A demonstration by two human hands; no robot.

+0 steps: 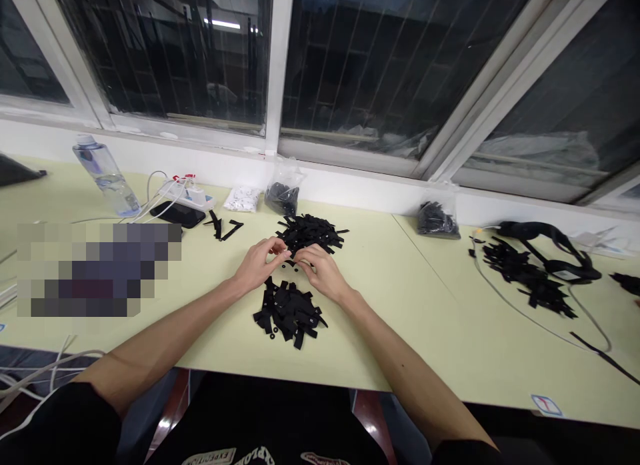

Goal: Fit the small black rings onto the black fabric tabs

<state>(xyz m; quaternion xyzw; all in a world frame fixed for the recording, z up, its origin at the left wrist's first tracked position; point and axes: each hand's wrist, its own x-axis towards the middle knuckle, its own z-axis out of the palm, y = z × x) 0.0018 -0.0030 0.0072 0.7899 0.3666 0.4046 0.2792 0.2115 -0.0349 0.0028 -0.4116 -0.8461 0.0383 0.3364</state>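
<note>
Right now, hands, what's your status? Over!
Left hand, right hand: close together, grip unclear. Near black strips, far black strips: heaped, hands between. Perhaps in the way: small black rings.

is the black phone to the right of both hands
No, the black phone lies on the table, left of both the left hand and right hand.

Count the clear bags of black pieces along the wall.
2. One bag stands behind the far pile of black strips, beside a white packet; the other bag is farther right, also near the wall. No others show.
</note>
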